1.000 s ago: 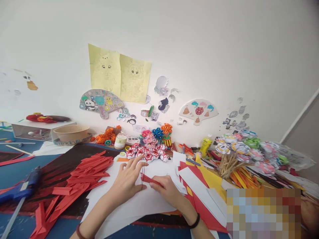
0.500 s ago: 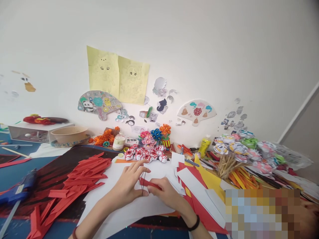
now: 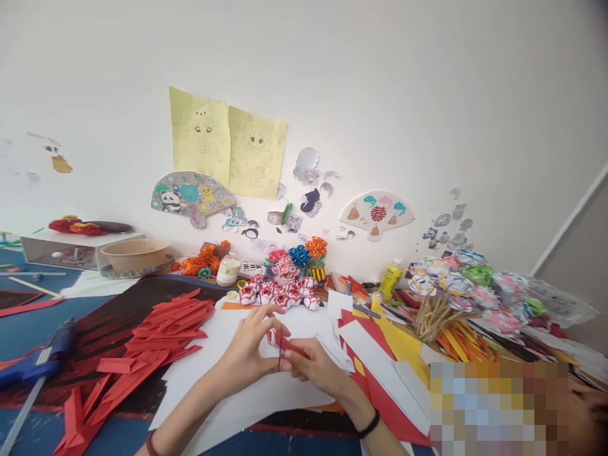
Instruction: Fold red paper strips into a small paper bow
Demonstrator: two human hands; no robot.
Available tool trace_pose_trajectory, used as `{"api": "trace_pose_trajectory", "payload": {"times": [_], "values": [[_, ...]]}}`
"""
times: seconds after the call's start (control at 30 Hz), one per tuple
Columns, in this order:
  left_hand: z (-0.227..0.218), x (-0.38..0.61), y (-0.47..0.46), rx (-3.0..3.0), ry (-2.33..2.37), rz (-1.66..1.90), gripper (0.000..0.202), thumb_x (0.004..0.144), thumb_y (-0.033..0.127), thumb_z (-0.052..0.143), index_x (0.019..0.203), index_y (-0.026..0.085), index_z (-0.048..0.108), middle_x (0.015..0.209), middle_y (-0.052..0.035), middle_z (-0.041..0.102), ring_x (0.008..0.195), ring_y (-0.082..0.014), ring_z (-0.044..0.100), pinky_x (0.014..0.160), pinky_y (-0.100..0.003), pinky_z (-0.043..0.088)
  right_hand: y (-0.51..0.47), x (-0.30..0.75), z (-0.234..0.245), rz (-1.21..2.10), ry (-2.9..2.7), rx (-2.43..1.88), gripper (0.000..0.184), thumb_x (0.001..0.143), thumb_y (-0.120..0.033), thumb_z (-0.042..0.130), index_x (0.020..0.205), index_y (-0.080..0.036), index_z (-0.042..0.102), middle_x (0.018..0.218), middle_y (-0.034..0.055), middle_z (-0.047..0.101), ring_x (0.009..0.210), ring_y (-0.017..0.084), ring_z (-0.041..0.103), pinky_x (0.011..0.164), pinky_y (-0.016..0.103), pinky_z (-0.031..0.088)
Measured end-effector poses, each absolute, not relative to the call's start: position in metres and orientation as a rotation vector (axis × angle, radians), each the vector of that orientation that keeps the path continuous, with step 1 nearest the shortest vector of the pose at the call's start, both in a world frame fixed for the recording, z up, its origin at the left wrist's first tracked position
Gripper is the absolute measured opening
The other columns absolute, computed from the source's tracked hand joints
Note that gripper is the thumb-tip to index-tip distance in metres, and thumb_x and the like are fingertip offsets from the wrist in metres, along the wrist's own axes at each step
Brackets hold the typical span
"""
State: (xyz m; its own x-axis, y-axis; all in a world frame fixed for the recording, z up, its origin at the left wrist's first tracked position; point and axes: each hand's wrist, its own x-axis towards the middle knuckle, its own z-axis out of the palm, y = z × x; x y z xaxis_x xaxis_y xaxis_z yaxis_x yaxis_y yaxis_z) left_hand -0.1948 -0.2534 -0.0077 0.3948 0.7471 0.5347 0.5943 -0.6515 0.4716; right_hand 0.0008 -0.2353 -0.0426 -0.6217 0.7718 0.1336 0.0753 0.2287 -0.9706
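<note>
My left hand [image 3: 247,347] is raised over white paper sheets [image 3: 223,402], thumb and forefinger apart in a C shape. A thin dark elastic band [image 3: 280,347] runs taut up and down between those fingertips. My right hand [image 3: 316,364] pinches a folded red paper strip [image 3: 294,346], whose far end lies at the band, inside the curve of my left hand. Whether the strip passes through the band I cannot tell. A pile of folded red paper strips [image 3: 164,332] lies to the left of my hands.
A blue glue gun [image 3: 40,364] lies at the far left. Red-and-white paper flowers [image 3: 278,292] stand behind my hands. On the right are red paper [image 3: 380,405], a yellow sheet [image 3: 396,335] and a bunch of stemmed paper flowers [image 3: 439,304]. A beige bowl [image 3: 135,253] stands back left.
My right hand has shifted slightly, its fingertips now meeting the band by my left thumb. A pale piece on the red strip now shows behind the band. The view has moved slightly.
</note>
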Motion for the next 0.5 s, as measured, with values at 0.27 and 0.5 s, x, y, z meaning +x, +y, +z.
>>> {"api": "trace_pose_trajectory", "payload": {"times": [0.27, 0.5], "values": [[-0.008, -0.183, -0.26, 2.447, 1.147, 1.087, 0.023, 0.07, 0.043, 0.074, 0.082, 0.025, 0.066, 0.118, -0.0057, 0.058, 0.109, -0.026, 0.05, 0.09, -0.038, 0.041, -0.237, 0.01, -0.031, 1.448, -2.037, -0.783, 0.044, 0.085, -0.056, 0.055, 0.072, -0.013, 0.06, 0.056, -0.0047, 0.044, 0.05, 0.006, 0.036, 0.048, 0.02, 0.028], [-0.008, -0.181, -0.259, 2.198, 1.102, 1.111, 0.018, 0.078, 0.035, 0.067, 0.07, 0.019, 0.061, 0.068, 0.0, 0.061, 0.067, -0.0147, 0.054, 0.063, -0.025, 0.041, -0.238, 0.01, -0.028, 1.509, -1.93, -0.814, 0.043, 0.083, -0.055, 0.058, 0.081, -0.013, 0.064, 0.058, -0.0054, 0.04, 0.049, 0.005, 0.029, 0.044, 0.02, 0.021]]}}
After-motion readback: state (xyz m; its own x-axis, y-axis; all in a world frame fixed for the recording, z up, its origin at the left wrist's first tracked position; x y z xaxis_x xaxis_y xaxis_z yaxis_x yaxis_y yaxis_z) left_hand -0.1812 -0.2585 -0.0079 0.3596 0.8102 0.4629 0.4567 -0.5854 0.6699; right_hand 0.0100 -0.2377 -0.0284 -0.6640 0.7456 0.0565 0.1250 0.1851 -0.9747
